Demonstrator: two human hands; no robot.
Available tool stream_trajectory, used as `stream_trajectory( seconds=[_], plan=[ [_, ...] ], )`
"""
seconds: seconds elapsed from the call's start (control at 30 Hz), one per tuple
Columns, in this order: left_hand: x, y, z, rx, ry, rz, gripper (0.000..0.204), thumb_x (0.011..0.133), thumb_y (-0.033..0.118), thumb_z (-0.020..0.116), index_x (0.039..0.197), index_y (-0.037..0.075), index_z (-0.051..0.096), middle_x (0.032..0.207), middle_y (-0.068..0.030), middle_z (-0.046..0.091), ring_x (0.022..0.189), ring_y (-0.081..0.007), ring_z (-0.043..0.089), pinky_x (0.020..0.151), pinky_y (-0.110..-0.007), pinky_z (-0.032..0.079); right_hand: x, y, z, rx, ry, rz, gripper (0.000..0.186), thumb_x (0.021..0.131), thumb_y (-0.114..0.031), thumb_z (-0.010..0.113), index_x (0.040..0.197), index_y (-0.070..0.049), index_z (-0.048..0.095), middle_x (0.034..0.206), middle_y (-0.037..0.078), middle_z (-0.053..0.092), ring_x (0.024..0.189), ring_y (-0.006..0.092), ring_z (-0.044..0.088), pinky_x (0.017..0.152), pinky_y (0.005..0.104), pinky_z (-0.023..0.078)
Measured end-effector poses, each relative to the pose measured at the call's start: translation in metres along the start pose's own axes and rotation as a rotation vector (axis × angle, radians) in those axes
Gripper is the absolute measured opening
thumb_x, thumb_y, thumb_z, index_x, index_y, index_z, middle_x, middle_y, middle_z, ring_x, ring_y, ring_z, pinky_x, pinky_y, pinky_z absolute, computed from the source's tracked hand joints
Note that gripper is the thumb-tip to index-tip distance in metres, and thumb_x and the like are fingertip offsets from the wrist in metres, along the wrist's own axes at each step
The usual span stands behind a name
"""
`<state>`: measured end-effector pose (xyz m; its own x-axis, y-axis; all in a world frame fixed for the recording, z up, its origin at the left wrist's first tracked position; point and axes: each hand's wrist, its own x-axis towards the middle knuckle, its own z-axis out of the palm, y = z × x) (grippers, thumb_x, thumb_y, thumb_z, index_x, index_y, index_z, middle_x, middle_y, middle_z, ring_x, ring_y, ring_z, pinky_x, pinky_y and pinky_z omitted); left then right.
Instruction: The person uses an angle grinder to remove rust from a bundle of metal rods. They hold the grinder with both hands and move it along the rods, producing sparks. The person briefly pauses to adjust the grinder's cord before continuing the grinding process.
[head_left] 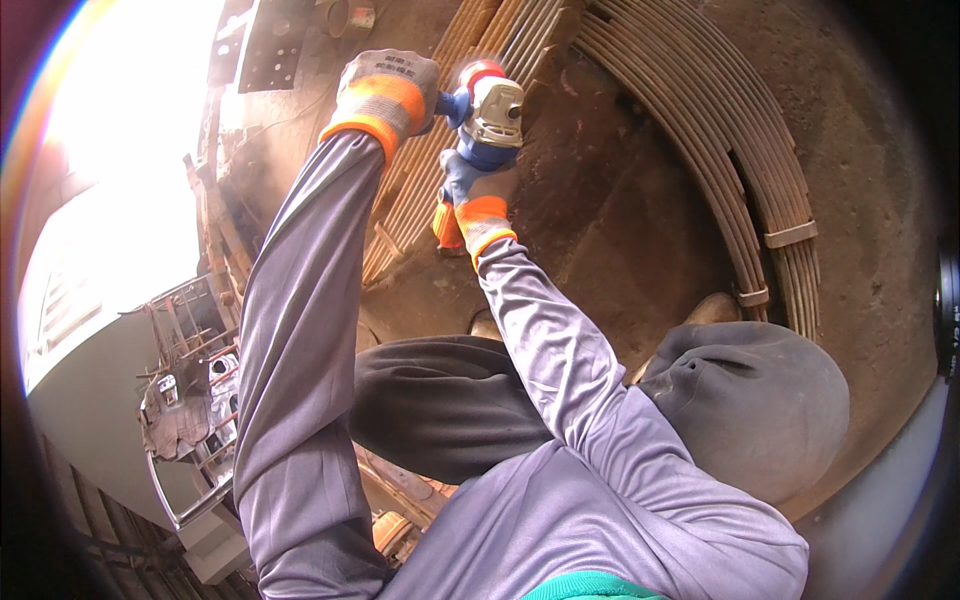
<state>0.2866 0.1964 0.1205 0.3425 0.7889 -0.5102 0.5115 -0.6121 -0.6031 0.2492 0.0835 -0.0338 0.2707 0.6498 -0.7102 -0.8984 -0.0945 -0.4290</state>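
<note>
An angle grinder [495, 112] with a pale metal head and a blue body is up at the top middle. My gloved left hand [388, 92] is closed around its blue side handle. Lower down, my gloved right hand [477, 192] wraps the grinder's body, its fingers partly hidden. An orange part [447, 228] shows just below that hand. The red disc [482, 72] looks smeared at its edge and lies over a bundle of long metal bars [415, 190]. Whether it touches them I cannot tell.
More stacked metal bars [690, 110] run along the right, bound by light clamps [791, 235]. The brown floor [610, 190] lies between the stacks. My bent knees [745, 410] are close below. At left stands a cluttered metal rack [190, 400]; bright light washes out the upper left.
</note>
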Motion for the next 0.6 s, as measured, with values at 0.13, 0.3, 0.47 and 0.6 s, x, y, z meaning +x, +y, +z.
stream_trajectory(
  seconds=[0.13,0.3,0.47,0.6],
  plan=[
    [-0.002,0.000,0.001,-0.010,-0.026,-0.004,0.020,0.084,0.018,0.072,0.099,0.009,0.081,0.101,-0.0190,0.078,0.096,-0.0372,0.076,0.086,-0.046,0.060,-0.003,0.000,-0.002,-0.031,-0.013,0.038,0.031,0.077,0.001,0.080,0.100,-0.005,0.059,0.069,0.003,0.061,0.045,0.0156,0.057,0.042,0.0347,0.046],
    [-0.010,-0.001,0.015,-0.048,-0.047,-0.008,0.021,0.084,0.017,0.072,0.100,0.010,0.082,0.101,-0.0187,0.078,0.096,-0.0374,0.076,0.086,-0.046,0.060,-0.017,0.004,-0.007,-0.042,-0.001,-0.074,0.021,0.079,-0.004,0.075,0.093,-0.006,0.059,0.061,0.003,0.059,0.043,0.0150,0.054,0.040,0.0357,0.044],
    [-0.020,0.000,0.023,-0.059,-0.112,-0.036,0.021,0.084,0.018,0.073,0.102,0.012,0.082,0.101,-0.0171,0.078,0.095,-0.0366,0.076,0.085,-0.046,0.060,-0.017,0.025,-0.013,-0.107,-0.002,-0.091,0.024,0.078,-0.004,0.076,0.095,-0.007,0.060,0.067,0.002,0.061,0.048,0.0137,0.057,0.044,0.0347,0.046],
    [-0.031,-0.001,0.031,-0.070,-0.134,-0.045,0.021,0.085,0.018,0.073,0.104,0.015,0.082,0.103,-0.0152,0.078,0.097,-0.0354,0.076,0.087,-0.045,0.060,-0.018,0.042,-0.017,-0.182,-0.014,-0.085,0.036,0.076,-0.004,0.083,0.104,-0.005,0.060,0.077,0.004,0.065,0.052,0.0145,0.060,0.047,0.0350,0.050]
  ],
)
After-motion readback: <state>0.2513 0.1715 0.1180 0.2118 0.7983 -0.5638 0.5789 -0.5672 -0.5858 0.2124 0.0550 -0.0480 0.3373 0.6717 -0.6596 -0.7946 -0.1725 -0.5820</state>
